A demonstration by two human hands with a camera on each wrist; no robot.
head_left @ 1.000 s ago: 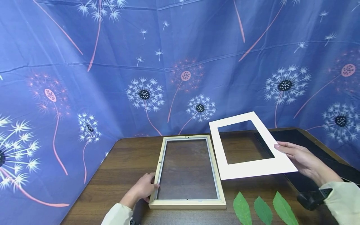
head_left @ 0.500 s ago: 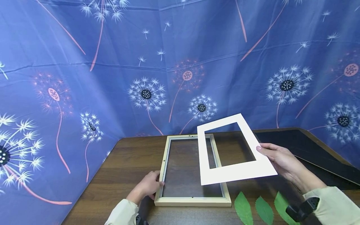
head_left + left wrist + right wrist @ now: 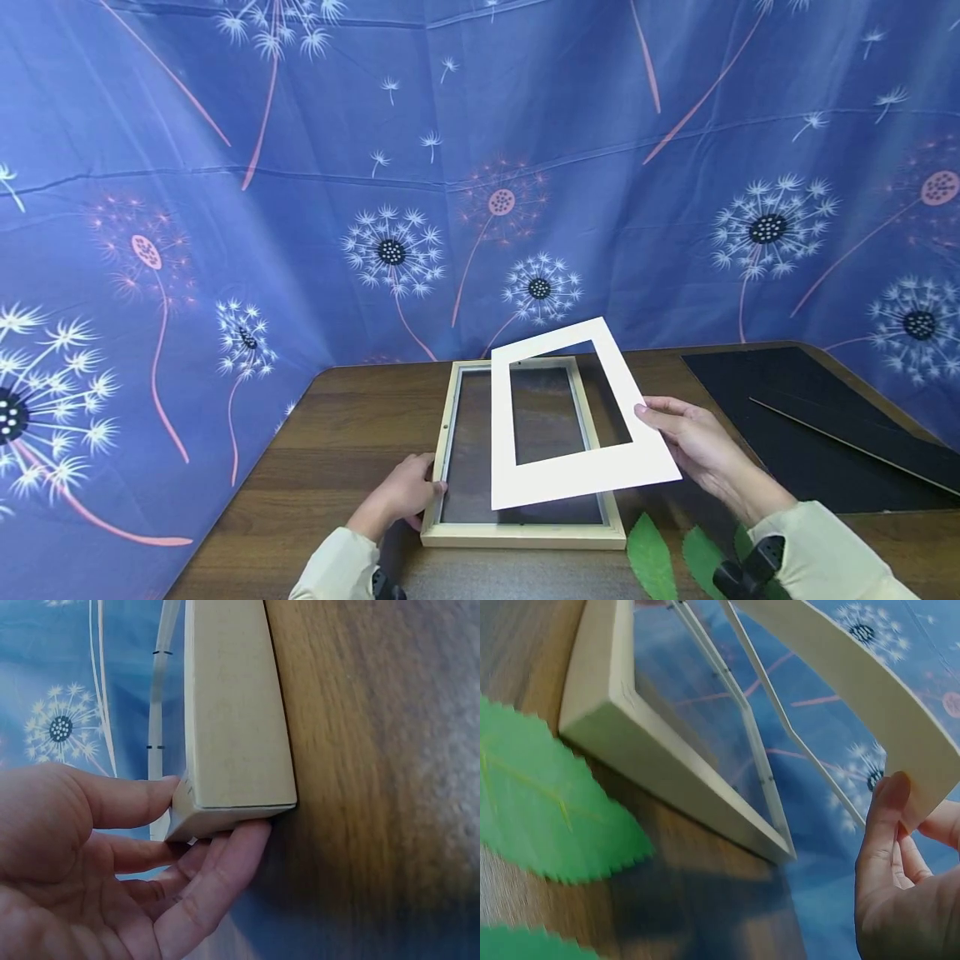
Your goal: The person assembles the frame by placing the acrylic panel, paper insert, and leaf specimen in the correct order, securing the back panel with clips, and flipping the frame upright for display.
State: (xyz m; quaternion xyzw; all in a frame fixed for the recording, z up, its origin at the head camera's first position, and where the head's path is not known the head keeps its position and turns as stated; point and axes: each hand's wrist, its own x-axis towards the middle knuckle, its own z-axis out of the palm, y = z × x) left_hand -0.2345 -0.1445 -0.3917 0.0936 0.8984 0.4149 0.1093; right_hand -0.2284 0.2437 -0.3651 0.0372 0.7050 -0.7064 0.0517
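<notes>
A pale wooden picture frame [image 3: 525,540] lies on the table with a clear pane inside its rim. My left hand [image 3: 402,492] grips its left side near the lower corner, thumb on the top edge; in the left wrist view the fingers [image 3: 214,889] curl under the frame's side. My right hand [image 3: 701,446] pinches the right edge of a white picture mat [image 3: 577,479], thumb on its face. The mat hangs tilted above the frame's right part, apart from it, as the right wrist view shows. Its rectangular opening reveals the pane below.
Several green leaves [image 3: 651,560] lie at the table's front, partly behind the right wrist. Black boards [image 3: 780,392] lie at the right of the wooden table [image 3: 360,408], one overlapping the other. A blue dandelion-print cloth [image 3: 420,125] hangs behind.
My right hand has carried the white mat leftward and slightly down, from beside the frame to over its right part. My left hand keeps its grip on the frame.
</notes>
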